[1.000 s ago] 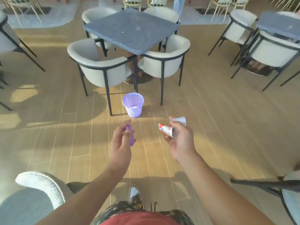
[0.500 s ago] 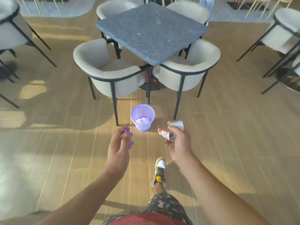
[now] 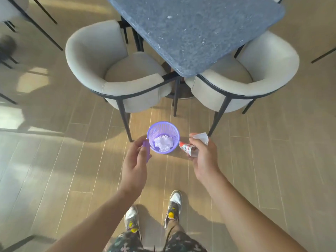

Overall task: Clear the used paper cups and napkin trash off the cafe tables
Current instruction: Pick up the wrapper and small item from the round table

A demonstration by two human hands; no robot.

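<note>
A small purple mesh waste basket (image 3: 171, 131) stands on the wood floor in front of me, with crumpled white napkin trash (image 3: 163, 143) inside it. My left hand (image 3: 135, 163) holds a small purple object (image 3: 147, 153) just left of the basket's rim. My right hand (image 3: 204, 157) grips a crushed red-and-white paper cup (image 3: 186, 148) together with a white paper piece (image 3: 201, 137), just right of the basket.
A dark blue speckled table (image 3: 196, 30) stands beyond the basket, with a cream armchair (image 3: 109, 70) at its left and another (image 3: 254, 73) at its right. Chair legs stand close behind the basket. My feet (image 3: 154, 215) are on the floor below.
I have walked up to the basket; it now lies directly between my hands. Both hands keep their hold on the same things.
</note>
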